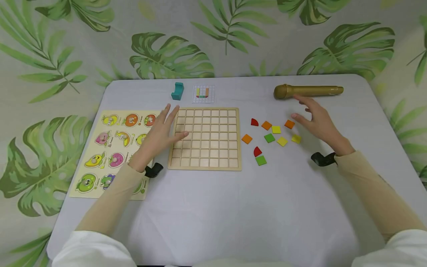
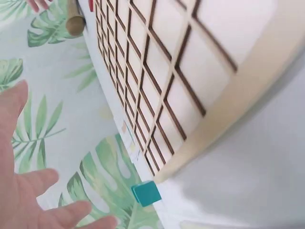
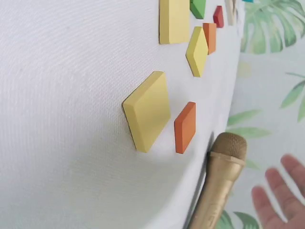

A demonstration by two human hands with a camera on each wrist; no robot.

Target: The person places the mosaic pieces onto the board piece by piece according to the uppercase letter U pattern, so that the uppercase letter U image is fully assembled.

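My left hand (image 1: 156,135) hovers over the left edge of a wooden grid board (image 1: 207,167), fingers spread and holding nothing. In the left wrist view the board's frame (image 2: 205,143) runs past that hand. My right hand (image 1: 317,120) is held above the table at the right, fingers apart and nothing between them. Close by it lie an orange square tile (image 1: 289,124), a yellow tile (image 1: 296,139) and a gold microphone (image 1: 310,91). Several more orange, yellow and green squares, with red quarter-round pieces (image 1: 257,151), are scattered between the board and this hand.
A fruit puzzle board (image 1: 110,141) lies at the left, partly under the left forearm. Behind the grid board are a teal curved block (image 1: 178,91) and a small pattern card (image 1: 203,94). A leaf-print cloth (image 1: 233,37) hangs behind the white table (image 1: 233,215).
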